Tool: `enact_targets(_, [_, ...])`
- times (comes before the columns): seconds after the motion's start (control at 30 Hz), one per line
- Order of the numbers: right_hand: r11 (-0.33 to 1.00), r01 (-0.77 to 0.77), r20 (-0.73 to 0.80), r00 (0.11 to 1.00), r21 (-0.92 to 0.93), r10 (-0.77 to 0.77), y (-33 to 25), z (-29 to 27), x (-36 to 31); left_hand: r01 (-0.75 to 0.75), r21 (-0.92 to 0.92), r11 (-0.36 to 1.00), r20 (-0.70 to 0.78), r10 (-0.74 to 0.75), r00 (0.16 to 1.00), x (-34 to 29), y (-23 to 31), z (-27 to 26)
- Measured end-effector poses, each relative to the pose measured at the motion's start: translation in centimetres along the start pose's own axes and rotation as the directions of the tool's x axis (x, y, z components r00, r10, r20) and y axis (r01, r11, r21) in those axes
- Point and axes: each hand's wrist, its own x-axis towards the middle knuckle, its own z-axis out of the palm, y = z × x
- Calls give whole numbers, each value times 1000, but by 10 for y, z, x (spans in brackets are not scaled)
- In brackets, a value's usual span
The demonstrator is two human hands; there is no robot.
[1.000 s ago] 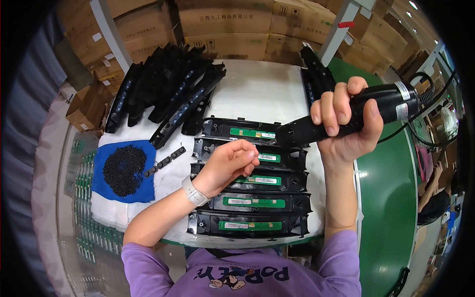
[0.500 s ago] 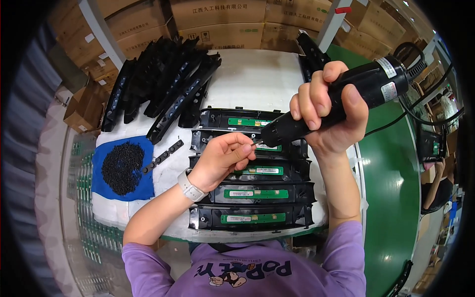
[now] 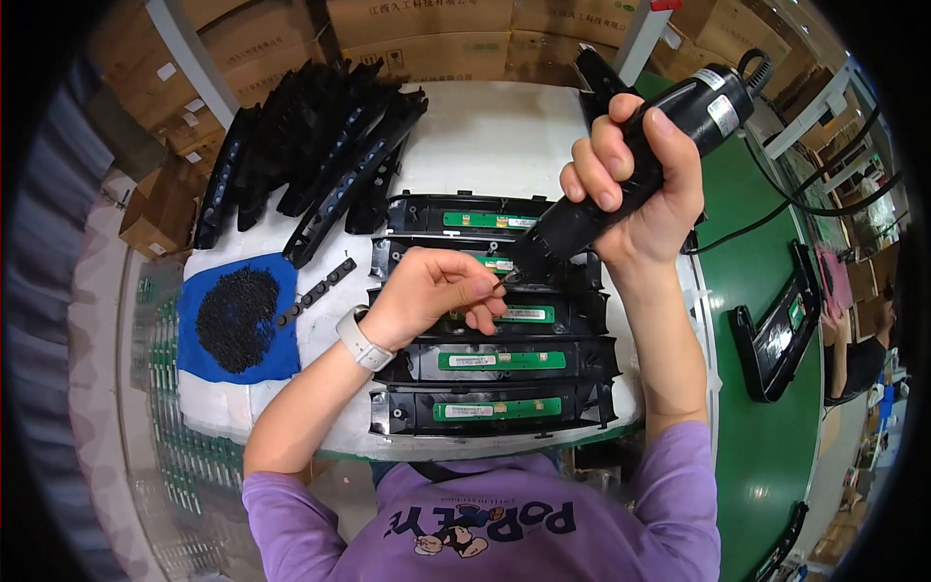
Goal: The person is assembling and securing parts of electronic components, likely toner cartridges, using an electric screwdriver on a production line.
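My right hand (image 3: 652, 209) is wrapped round a black electric screwdriver (image 3: 567, 231), tilted with its bit pointing down and left. At the bit, my left hand (image 3: 422, 291) pinches thumb and finger together; whatever is between them is too small to make out. Both hands hover over a column of several long black plastic housings (image 3: 402, 359), each bearing a narrow green circuit board (image 3: 524, 360) with a white label. To the left, small black screw-like pieces (image 3: 236, 320) lie heaped on a blue cloth (image 3: 283, 364). A black strip with round knobs (image 3: 317, 291) rests beside the cloth.
More black housings (image 3: 330, 165) are piled at the back left of the white table (image 3: 485, 126). Cardboard boxes (image 3: 427, 58) stand behind. The screwdriver's cable (image 3: 732, 233) runs right, over a green surface (image 3: 747, 446) where another housing (image 3: 776, 335) lies near a co-worker's arm (image 3: 836, 354).
The screwdriver and my right hand have shifted slightly left, with the tool held more steeply. My left hand stays pinched at the bit. At the right, a housing now lies on the green surface.
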Motion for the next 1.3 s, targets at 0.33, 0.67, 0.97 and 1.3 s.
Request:
enact_targets(0.33, [928, -25, 37, 998, -372, 41, -5, -18, -9, -134, 337, 932, -294, 240, 925, 7, -7, -17])
enact_targets(0.67, [795, -28, 4, 999, -606, 38, 3, -45, -2, -34, 381, 924, -355, 180, 917, 10, -8, -22])
enact_targets(0.97, [813, -71, 31, 993, -578, 110, 8, -53, -3, -79, 329, 941, -318, 189, 929, 12, -13, -24])
enact_targets(1.3, [803, -61, 60, 991, -593, 120, 11, -47, -5, -46, 346, 937, -292, 154, 944, 13, -13, -28])
